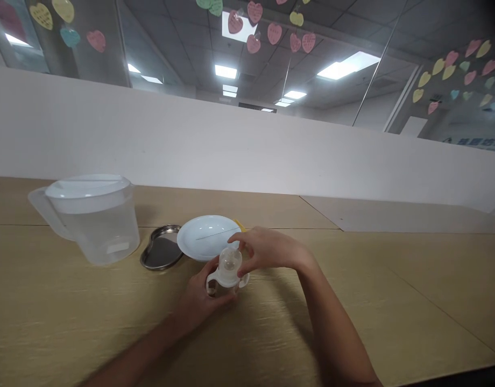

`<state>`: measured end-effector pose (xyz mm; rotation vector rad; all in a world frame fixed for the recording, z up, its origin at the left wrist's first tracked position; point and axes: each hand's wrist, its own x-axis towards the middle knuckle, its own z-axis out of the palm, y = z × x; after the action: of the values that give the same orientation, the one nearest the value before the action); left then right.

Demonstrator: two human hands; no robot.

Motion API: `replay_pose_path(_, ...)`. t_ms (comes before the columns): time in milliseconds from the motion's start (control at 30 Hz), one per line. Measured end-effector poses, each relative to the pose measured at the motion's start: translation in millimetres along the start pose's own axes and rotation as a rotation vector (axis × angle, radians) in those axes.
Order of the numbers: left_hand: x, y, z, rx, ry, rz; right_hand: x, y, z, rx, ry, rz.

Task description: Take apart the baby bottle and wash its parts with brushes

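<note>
"On the near side of the counter (296,322), just in front of the plate (199,248): tell about the bottle (228,278)."

"Held by the left hand (203,290), with the grip wrapped closely around the lower body between the two handles. Resting on the counter or lifted slightly, impossible to tell."

"And up top?"

"Met by the right hand (263,250) at the clear cap (230,259), with thumb at the side and fingers bent over from the right. Half curled, that grip; pinching firmly or only touching, cannot tell."

"Likely to go wrong how?"

"Perhaps by twisting or tugging too hard at the cap, with too loose a hold below. Enough, probably, to spin or tip the bottle within the left hand. Messier if full, though hard to judge from here."

"Anything close enough to knock?"

"Yes: the plate, just beyond the cap, and the yellow-ended stick (240,224) across it. Easy to nudge with a sudden jerk of the right hand. Then liable to push into the metal tray (162,252), just left of the plate."

"And the jug (104,228)?"

"Farther left, past the tray. Probably safe from a small slip."
</note>
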<state>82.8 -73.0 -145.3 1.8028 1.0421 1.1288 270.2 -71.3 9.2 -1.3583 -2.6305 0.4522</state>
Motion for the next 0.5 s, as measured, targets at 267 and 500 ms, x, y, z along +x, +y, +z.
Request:
replay_pose_path(267, 0, 6, -0.2, 0.017, -0.04, -0.021, 8, -9, 4, 0.057, 0.003, -0.021)
replay_pose_path(500, -1, 12, 0.4, -0.051, -0.073, -0.041, 7, -13, 7, 0.031, 0.011, 0.062)
